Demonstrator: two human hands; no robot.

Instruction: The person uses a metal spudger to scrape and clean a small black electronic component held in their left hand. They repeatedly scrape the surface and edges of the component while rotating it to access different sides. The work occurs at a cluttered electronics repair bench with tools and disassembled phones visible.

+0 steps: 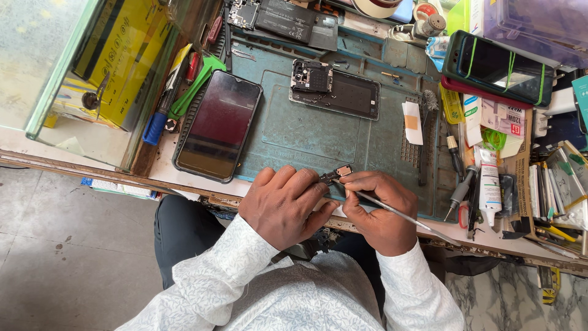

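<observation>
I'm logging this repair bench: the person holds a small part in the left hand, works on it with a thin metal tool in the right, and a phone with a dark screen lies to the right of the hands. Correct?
Not quite. In the head view the dark-screened phone lies to the left of the hands, on the mat's edge. The rest holds: the left hand holds the small part, and the right hand works it with the thin metal tool.

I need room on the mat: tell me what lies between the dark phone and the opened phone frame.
Head view: only bare teal mat lies between the dark phone and the opened phone frame.
</observation>
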